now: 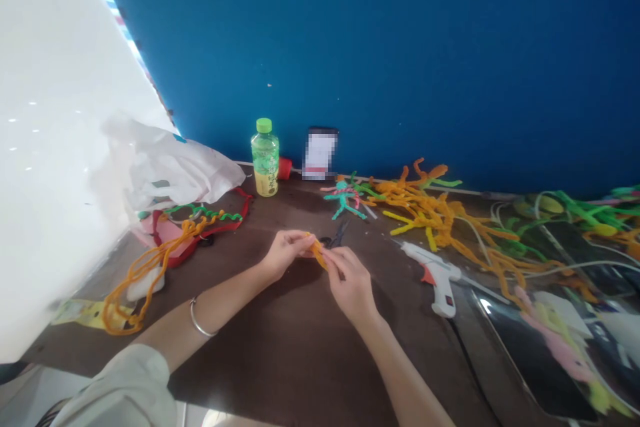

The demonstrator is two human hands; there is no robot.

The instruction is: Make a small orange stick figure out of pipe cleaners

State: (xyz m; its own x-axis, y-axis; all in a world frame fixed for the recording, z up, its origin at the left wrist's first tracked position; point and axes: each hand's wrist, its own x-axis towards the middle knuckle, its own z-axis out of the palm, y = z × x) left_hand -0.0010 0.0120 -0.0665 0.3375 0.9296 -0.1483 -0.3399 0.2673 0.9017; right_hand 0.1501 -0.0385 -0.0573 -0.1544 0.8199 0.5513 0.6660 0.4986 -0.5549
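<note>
Over the middle of the dark table, my left hand [289,252] and my right hand [351,280] meet at a short orange-yellow pipe cleaner piece [318,253]. Fingers of both hands pinch it, one hand at each end, and partly hide it. Just behind my hands lie scissors [340,233] with dark handles, partly covered by my fingers. Farther back is a small teal and pink pipe cleaner figure [343,199]. A white glue gun [436,273] with an orange trigger rests to the right of my right hand.
Orange and yellow pipe cleaners [430,203] are heaped at the back right. A dark tablet [530,353] lies front right. A green-capped bottle [265,159] and a phone [320,153] stand by the blue wall. Orange cords [145,267] and a white plastic bag [185,163] are left.
</note>
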